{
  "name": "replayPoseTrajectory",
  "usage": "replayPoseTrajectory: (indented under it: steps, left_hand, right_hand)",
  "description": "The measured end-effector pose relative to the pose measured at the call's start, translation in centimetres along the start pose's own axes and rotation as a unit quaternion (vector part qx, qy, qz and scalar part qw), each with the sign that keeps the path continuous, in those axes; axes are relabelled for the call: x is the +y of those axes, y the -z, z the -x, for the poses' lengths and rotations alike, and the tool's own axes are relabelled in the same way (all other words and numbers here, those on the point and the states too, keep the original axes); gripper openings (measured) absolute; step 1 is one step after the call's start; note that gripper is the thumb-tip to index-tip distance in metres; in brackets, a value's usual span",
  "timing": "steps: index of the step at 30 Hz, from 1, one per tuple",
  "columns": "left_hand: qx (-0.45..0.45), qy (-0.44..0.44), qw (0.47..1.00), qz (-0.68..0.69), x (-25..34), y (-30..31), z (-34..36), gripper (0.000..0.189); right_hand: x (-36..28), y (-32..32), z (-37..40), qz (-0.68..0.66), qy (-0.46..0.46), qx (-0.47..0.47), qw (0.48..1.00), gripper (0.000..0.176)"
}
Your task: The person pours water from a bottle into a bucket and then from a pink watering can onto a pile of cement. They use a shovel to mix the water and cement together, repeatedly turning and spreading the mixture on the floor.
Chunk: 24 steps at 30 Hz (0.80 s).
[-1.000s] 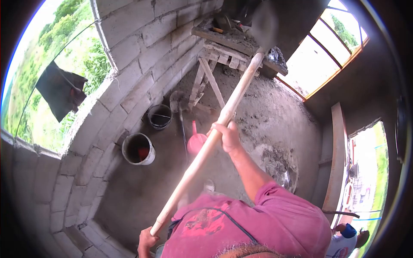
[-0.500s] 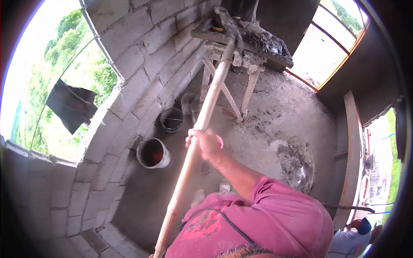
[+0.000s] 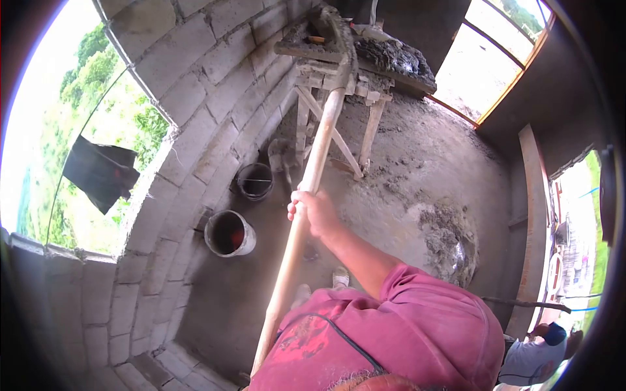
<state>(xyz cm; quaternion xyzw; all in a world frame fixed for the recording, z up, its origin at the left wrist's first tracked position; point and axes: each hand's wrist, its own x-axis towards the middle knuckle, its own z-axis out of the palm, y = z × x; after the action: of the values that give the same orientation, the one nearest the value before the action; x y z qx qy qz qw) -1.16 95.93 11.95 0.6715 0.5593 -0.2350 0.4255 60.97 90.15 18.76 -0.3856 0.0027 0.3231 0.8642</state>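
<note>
The tool [image 3: 317, 146] is slanting forward from beside the wearer's pink shirt [image 3: 404, 319], its grey-caked head reaching over the bench. The right hand [image 3: 314, 213] is closing firmly around the pale handle, with fingers wrapped over it. The left hand is staying out of view; what it is holding, and how far open it is, cannot be told. Beyond the shirt, a shoe [image 3: 340, 278] is resting on the floor. Farther forward, a white bucket [image 3: 248, 246] is standing near the block wall [image 3: 222, 85], with a black bucket [image 3: 257, 195] just past it. To the right, a mortar heap [image 3: 450, 244] is lying on the floor. At the far end, the wooden bench [image 3: 300, 52] is bearing more mortar [image 3: 394, 55].
</note>
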Motion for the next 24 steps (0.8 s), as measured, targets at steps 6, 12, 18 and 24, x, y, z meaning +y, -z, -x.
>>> replayPoseTrajectory:
  steps: [6,12,18,24]
  left_hand:
    - [0.032,-0.089,0.995,-0.025,-2.5,1.2,-1.5,0.035]
    - [0.161,-0.160,0.946,-0.232,-0.4,5.2,-5.0,0.026]
    - [0.296,-0.216,0.888,-0.277,-4.4,8.5,-9.3,0.025]
    - [0.211,-0.172,0.936,-0.223,-5.8,11.6,-6.0,0.047]
  right_hand:
    - [-1.9,5.4,2.9,-0.025,0.030,0.062,0.997,0.025]
    - [-1.5,9.4,6.0,-0.042,0.051,0.109,0.992,0.024]
    - [1.4,10.5,10.0,-0.110,0.009,0.147,0.983,0.024]
    - [4.3,6.8,11.6,-0.103,-0.036,0.140,0.984,0.017]
